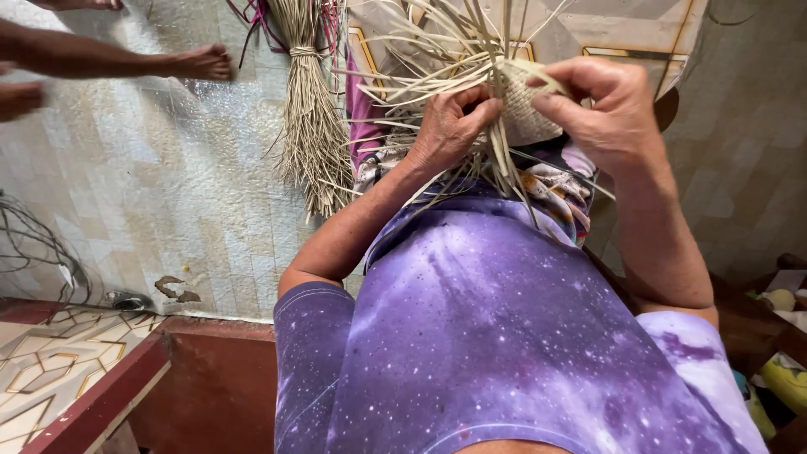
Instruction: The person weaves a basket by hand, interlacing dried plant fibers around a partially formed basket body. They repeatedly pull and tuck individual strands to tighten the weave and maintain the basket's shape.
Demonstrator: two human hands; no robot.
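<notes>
Floor (151, 185): pale glossy tile, well left of the fingers.

Shirt (504, 336): purple, star-speckled fabric, below both hands.

Tied bundle of dry straw (313, 118): tan, brush-shaped, just left of the left-hand fingers.

Woven straw piece (528, 109): pale, tight flat plaiting, held between both hands; loose strips (420, 42) fan stiffly above and below.

Right hand (605, 105): fingers pinch the woven edge.

Left hand (450, 126): fingers curled shut around several strips.

Risk, judged: brittle strips could crack if bent sharply; a slack pinch could loosen the plait.
</notes>
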